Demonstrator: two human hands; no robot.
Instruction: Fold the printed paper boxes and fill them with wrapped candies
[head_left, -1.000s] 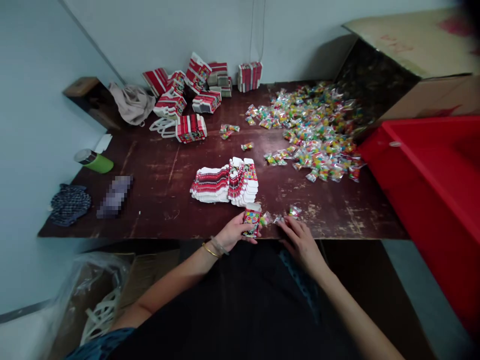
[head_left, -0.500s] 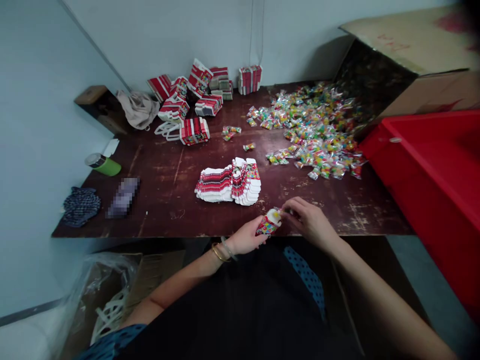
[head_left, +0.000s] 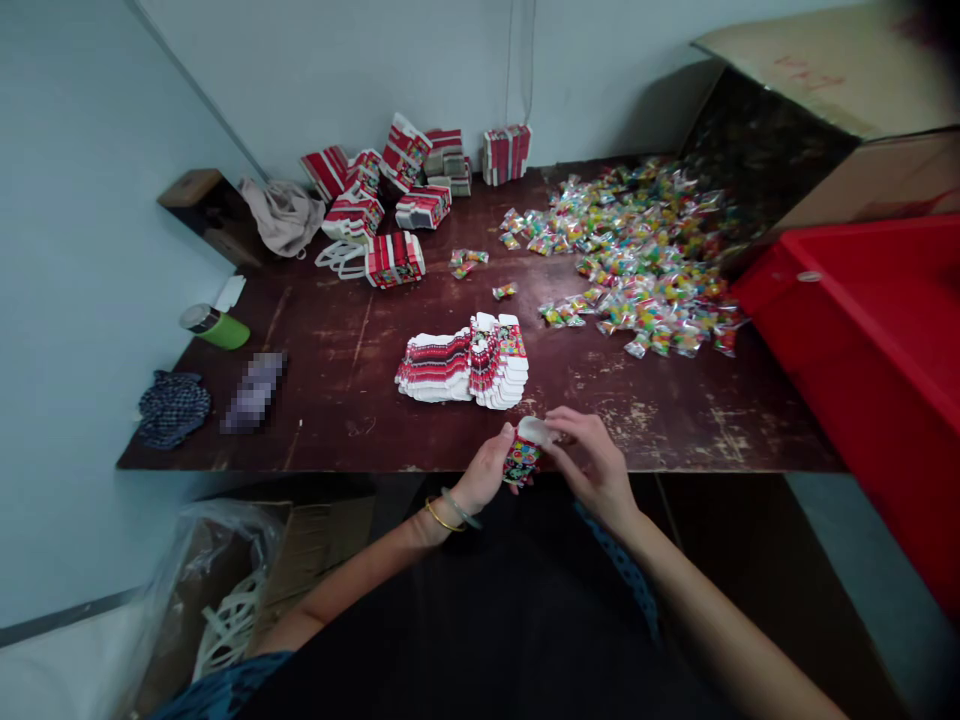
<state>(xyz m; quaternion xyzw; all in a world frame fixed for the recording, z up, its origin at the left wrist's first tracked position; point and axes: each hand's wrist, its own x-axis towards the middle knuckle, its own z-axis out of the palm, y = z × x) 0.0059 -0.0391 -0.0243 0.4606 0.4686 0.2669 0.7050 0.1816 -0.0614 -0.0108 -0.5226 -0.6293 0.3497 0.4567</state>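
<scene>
My left hand (head_left: 486, 474) is closed round a small cardboard box (head_left: 521, 462) with a colourful candy print, held at the table's front edge. The box's white top end points up and away from me. At that end, the thumb and fingertips of my right hand (head_left: 592, 462) close on the white flap (head_left: 534, 431). I cannot see whether a candy packet is inside. Just beyond my hands lies a fanned stack of flat red and white boxes (head_left: 435, 368).
A heap of wrapped candy packets (head_left: 637, 260) spreads across the right, by an open carton (head_left: 832, 190) and a red bin (head_left: 825, 330). Bundles of flat boxes (head_left: 394, 260) stand at the back. A green-bodied cup (head_left: 225, 330) and checked cloth (head_left: 174, 408) lie left.
My right hand has moved left and closer to the box. The yellow candy packet at the box's mouth no longer shows. My left hand has turned the box more upright.
</scene>
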